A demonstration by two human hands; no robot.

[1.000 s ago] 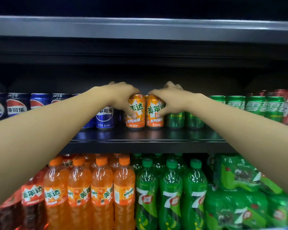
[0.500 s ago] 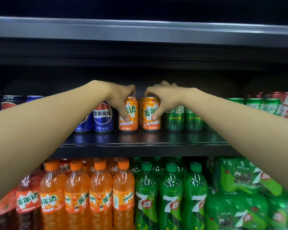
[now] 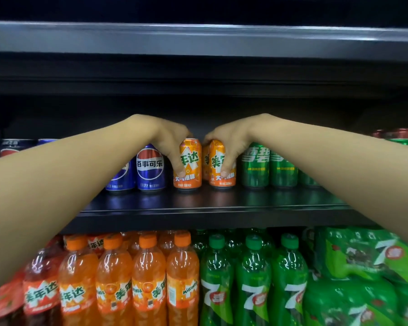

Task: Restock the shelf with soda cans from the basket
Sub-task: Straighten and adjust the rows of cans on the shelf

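Observation:
Two orange Mirinda cans stand upright on the black shelf (image 3: 198, 208). My left hand (image 3: 165, 142) grips the left orange can (image 3: 190, 165) from above, thumb down its front. My right hand (image 3: 229, 144) grips the right orange can (image 3: 219, 168) the same way. Another orange can shows partly just behind the right one. The two held cans stand a small gap apart, between blue Pepsi cans (image 3: 150, 168) on the left and green Sprite cans (image 3: 254, 165) on the right. The basket is out of view.
Red cans (image 3: 400, 134) stand at the far right of the shelf, more Pepsi cans (image 3: 10, 147) at the far left. Below are orange Mirinda bottles (image 3: 149, 274), green 7-Up bottles (image 3: 252, 278) and wrapped green packs (image 3: 372, 255). A grey shelf edge (image 3: 198, 38) runs overhead.
Both hands have kept hold of the orange cans, which sit slightly farther apart than before. The view has shifted a little, so the shelf appears lower in the frame.

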